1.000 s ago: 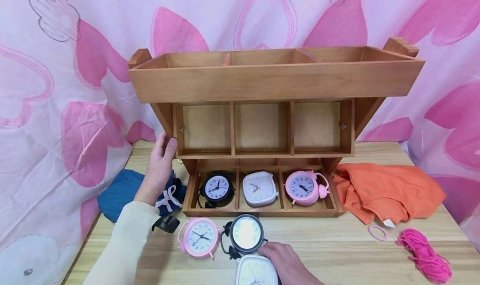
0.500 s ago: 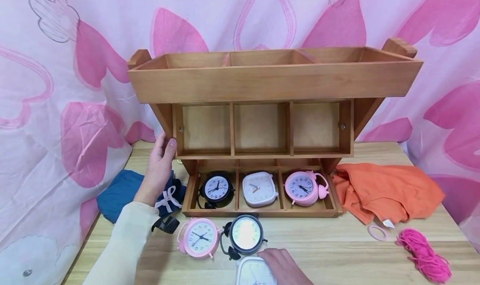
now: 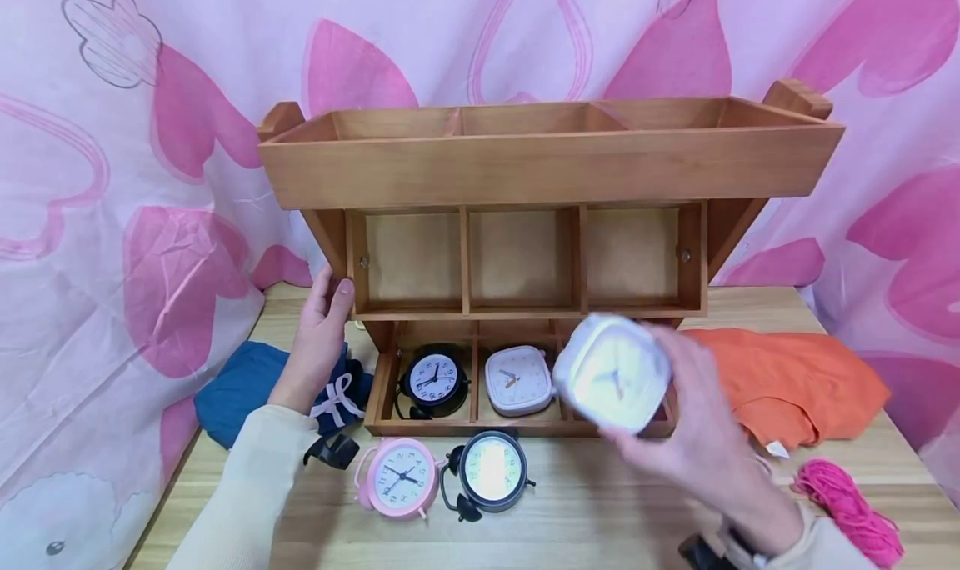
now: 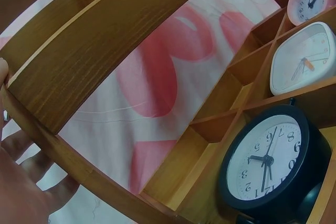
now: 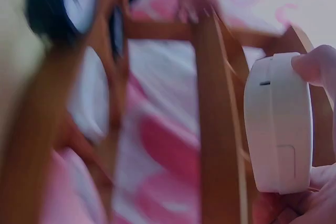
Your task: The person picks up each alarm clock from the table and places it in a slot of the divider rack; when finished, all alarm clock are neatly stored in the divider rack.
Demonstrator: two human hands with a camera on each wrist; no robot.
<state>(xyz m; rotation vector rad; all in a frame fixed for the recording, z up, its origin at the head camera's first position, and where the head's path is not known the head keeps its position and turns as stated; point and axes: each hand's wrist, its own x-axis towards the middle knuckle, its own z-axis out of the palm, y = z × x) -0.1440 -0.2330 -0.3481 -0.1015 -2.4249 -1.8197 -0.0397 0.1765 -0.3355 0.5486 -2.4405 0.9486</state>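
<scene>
My right hand (image 3: 701,424) grips a white square alarm clock (image 3: 617,372) by its edges, held up in front of the shelf's bottom right section. In the right wrist view the clock's white side (image 5: 278,124) shows between thumb and fingers. My left hand (image 3: 318,332) holds the left side of a wooden tiered shelf (image 3: 525,166). In its bottom tier sit a black clock (image 3: 433,380) at left and another white clock (image 3: 517,378) in the middle. A pink clock (image 4: 310,2) on the right is hidden in the head view behind the raised clock.
A pink twin-bell clock (image 3: 401,477) and a black twin-bell clock (image 3: 492,470) lie on the table before the shelf. Blue cloth (image 3: 243,387) lies left, orange cloth (image 3: 802,387) and pink yarn (image 3: 847,503) right. The middle tier (image 3: 525,310) has three bare sections.
My right hand has lifted the white clock from the table's front edge, up and to the right, to the front of the bottom tier. The left hand stays on the shelf's side.
</scene>
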